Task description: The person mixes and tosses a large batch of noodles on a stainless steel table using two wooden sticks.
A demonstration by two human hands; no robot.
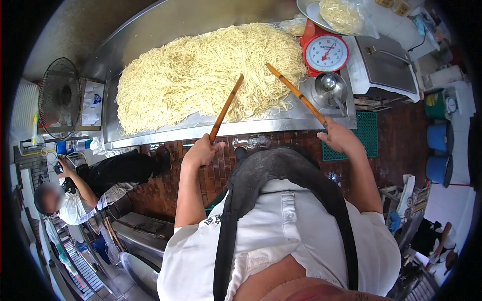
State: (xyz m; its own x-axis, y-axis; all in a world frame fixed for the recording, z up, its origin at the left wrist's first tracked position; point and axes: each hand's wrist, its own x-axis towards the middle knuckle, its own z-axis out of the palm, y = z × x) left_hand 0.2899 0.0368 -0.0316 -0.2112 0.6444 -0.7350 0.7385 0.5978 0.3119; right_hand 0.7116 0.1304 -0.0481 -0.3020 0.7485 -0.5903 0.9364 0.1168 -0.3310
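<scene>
A broad heap of pale yellow noodles covers most of a metal table. My left hand is wrapped round the lower end of a brown wooden stick, whose tip reaches over the noodles. A second wooden stick, lighter with dark bands, is gripped at its lower end by my right hand. Its far tip also lies over the heap, and the two sticks lean towards each other. Whether either tip touches the noodles I cannot tell.
A red dial scale stands at the heap's right end, above a metal bowl with a ladle. On the left are a fan and another person holding a dark object. A green mat lies on the brick floor.
</scene>
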